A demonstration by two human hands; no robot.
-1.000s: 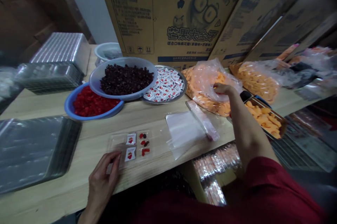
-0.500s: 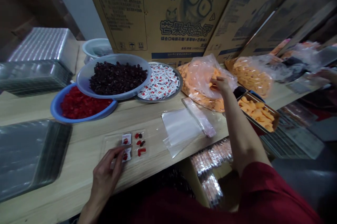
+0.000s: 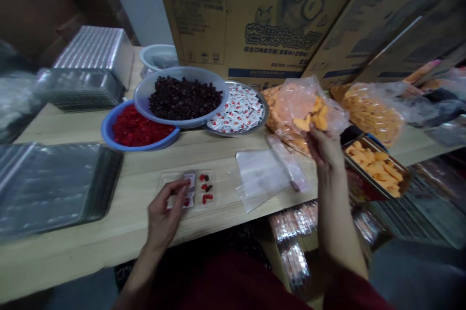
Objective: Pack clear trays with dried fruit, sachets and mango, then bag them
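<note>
On the table lies a clear plastic tray (image 3: pixel 209 207) with two small white sachets (image 3: pixel 189 199) and red and dark candies (image 3: pixel 207 187) in its compartments. My left hand (image 3: pixel 163 210) reaches over the tray's left part, thumb and forefinger drawn close together at the sachets. Whatever those fingertips pinch is hidden. Over to the right, my right hand (image 3: pixel 325 147) is closed on an orange candy piece (image 3: pixel 302 123) at the mouth of a clear plastic bag (image 3: pixel 287 89) full of orange pieces.
Behind the tray stand a blue bowl of red candies (image 3: pixel 140 128), a bowl of dark candies (image 3: pixel 185 98) and a metal plate of sachets (image 3: pixel 240 108). Stacked trays (image 3: pixel 54 179) sit left. Clear bags (image 3: pixel 262 169) lie mid-table; an open box of orange pieces (image 3: pixel 376 166) stands right.
My right hand has drawn back from the bag's opening toward me, with an orange candy piece at its fingertips. The left hand remains at the tray. The whole view has shifted.
</note>
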